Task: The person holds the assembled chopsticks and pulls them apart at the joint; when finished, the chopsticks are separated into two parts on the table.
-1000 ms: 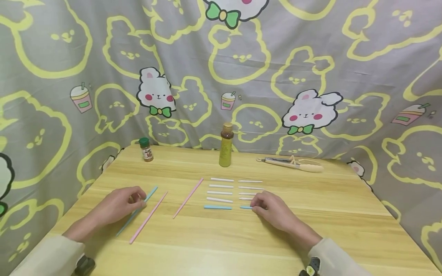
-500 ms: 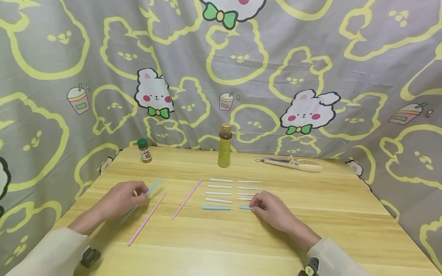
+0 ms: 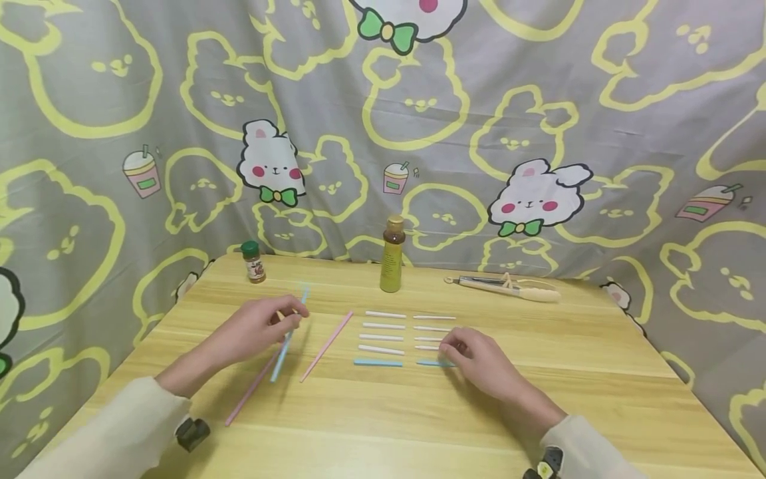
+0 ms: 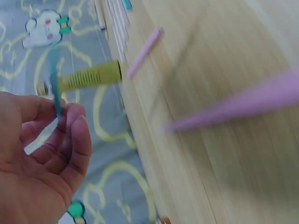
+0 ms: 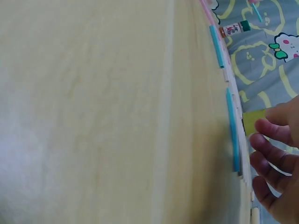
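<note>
My left hand [image 3: 254, 329] pinches a long blue chopstick [image 3: 280, 362] between thumb and fingertips, tilted above the table; in the left wrist view the chopstick [image 4: 55, 86] looks blurred. Below it lies a pink chopstick [image 3: 245, 399], partly covered by the hand. A second pink chopstick [image 3: 326, 347] rests to the right. Beside my right hand [image 3: 481, 366] lies a short, tapered blue piece [image 3: 426, 363]. Its fingers are loosely bent, and the right wrist view shows that blue piece [image 5: 232, 133] on the table, apart from them. A thicker short blue piece [image 3: 378, 363] lies to its left.
Several short white thick pieces [image 3: 383, 338] form a column, with thin tapered white pieces [image 3: 433, 328] alongside. At the back stand a green-capped spice jar [image 3: 254, 266] and a yellow-green bottle [image 3: 391, 263]. Tongs [image 3: 503, 286] lie back right. A patterned curtain [image 3: 335, 100] encloses the table.
My left hand has lifted the blue chopstick off the table and carried it right, over the nearer pink chopstick. The right hand has let go of the short blue piece and shifted slightly right.
</note>
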`<move>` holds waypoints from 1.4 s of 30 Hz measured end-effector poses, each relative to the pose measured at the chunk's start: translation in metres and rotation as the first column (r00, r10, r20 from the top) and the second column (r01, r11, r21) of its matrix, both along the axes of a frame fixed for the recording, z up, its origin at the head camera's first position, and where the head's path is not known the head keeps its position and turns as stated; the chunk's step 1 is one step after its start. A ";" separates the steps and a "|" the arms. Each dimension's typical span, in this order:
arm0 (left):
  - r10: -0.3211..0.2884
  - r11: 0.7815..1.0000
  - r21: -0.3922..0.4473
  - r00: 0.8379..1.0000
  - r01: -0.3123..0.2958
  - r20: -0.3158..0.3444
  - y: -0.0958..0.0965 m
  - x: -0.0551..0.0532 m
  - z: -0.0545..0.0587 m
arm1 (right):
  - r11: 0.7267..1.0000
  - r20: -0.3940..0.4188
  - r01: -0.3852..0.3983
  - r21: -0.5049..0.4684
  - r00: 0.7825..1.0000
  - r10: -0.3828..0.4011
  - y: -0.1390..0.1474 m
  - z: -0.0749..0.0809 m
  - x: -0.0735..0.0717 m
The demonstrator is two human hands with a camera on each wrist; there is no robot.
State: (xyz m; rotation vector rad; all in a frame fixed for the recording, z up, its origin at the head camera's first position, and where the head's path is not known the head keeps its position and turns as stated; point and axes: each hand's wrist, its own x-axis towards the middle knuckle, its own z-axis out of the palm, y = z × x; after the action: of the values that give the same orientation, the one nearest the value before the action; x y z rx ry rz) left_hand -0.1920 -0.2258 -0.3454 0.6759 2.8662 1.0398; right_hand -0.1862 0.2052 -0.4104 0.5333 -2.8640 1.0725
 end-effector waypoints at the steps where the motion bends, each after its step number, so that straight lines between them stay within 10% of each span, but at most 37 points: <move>1: -0.015 1.000 0.003 1.000 0.015 -0.006 0.006 0.001 0.000 | 1.000 -0.018 0.014 -0.001 1.000 -0.014 -0.001 0.002 0.001; 10: -0.216 0.972 -0.143 0.954 0.188 -0.208 0.066 0.009 0.000 | 0.999 -0.082 -0.014 -0.042 0.997 0.010 -0.021 0.020 0.016; 17: -0.309 0.919 -0.370 0.836 0.139 -0.454 0.106 0.017 -0.009 | 0.980 -0.028 -0.189 -0.061 0.982 0.187 -0.030 0.021 0.023; 27: -0.370 0.881 -0.462 0.765 0.107 -0.528 0.132 0.019 -0.014 | 0.967 0.006 -0.205 -0.150 0.978 0.208 -0.029 0.020 0.028; 42: -0.395 0.878 -0.435 0.814 0.198 -0.427 0.153 0.017 -0.020 | 0.950 -0.012 -0.280 -0.140 0.960 0.281 -0.020 0.016 0.023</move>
State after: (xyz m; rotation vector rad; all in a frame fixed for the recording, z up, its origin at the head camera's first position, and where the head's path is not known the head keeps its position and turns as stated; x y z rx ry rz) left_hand -0.1749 -0.0724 -0.3655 1.4928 3.0604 0.2740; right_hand -0.1630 0.1856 -0.3949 0.9497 -2.7480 1.3041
